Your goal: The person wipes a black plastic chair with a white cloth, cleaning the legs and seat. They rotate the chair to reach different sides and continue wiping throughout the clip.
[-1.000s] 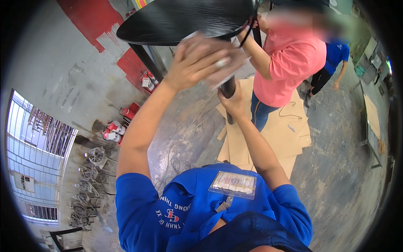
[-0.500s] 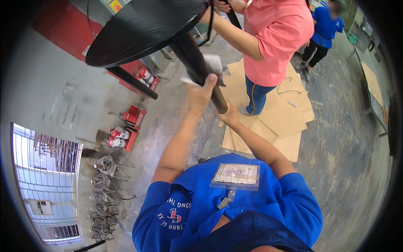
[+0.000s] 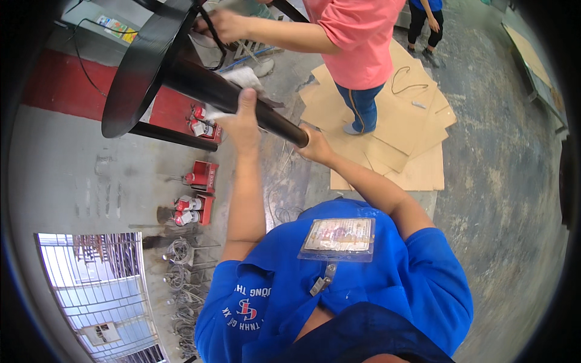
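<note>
A tapered black leg [image 3: 203, 86] slants from a round black top [image 3: 138, 85], part of a piece of furniture whose exact kind I cannot tell. My left hand [image 3: 241, 126] is closed around the leg's middle, with a white cloth [image 3: 244, 78] pressed between palm and leg. At the leg's narrow end, my right hand [image 3: 316, 147] grips the tip. A second black leg [image 3: 175, 137] sticks out below the disc. Close to the top's far side is the hand [image 3: 223, 26] of another person, by a thin black bar [image 3: 213, 42].
The person in a pink shirt [image 3: 363, 45] stands on overlapping cardboard sheets [image 3: 414, 148] ahead. Fire extinguishers [image 3: 189, 209] sit in red holders along the left wall, near a barred window [image 3: 100, 290]. Another person in dark trousers [image 3: 425, 27] is farther back; a table [image 3: 529, 60] stands at right.
The black leg and round top have swung left and lie flatter in view. Both my hands stay on the leg. The whole view has shifted, too.
</note>
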